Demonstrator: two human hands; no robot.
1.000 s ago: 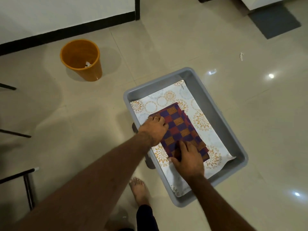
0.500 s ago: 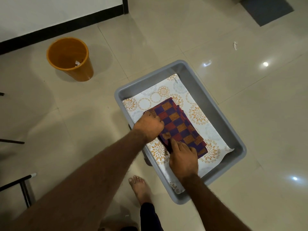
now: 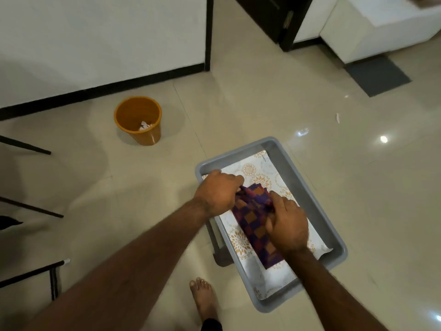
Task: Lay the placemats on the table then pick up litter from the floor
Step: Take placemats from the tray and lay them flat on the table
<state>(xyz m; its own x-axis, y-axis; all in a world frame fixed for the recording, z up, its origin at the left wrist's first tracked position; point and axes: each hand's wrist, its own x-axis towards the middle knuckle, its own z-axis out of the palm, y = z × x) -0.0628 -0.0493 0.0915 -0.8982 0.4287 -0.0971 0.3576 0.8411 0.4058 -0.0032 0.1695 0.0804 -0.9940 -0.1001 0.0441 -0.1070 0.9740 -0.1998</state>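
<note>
A grey plastic bin (image 3: 319,211) sits on the tiled floor. Inside lies a white mat with gold flower prints (image 3: 257,177), and on top of it a stack of purple and orange checked placemats (image 3: 253,218). My left hand (image 3: 217,192) grips the stack's far left corner, which is bunched and lifted. My right hand (image 3: 286,223) grips its right edge, fingers curled over the cloth. A small white scrap of litter (image 3: 337,118) lies on the floor far right of the bin.
An orange waste bucket (image 3: 139,120) with paper in it stands on the floor to the left, near the white wall. Dark chair legs (image 3: 31,206) reach in from the left edge. A grey doormat (image 3: 378,76) lies at the upper right. My bare foot (image 3: 202,297) is beside the bin.
Both hands have closed on the checked placemats and bunched the far end upward. The camera has tilted up, showing more wall and the doorway.
</note>
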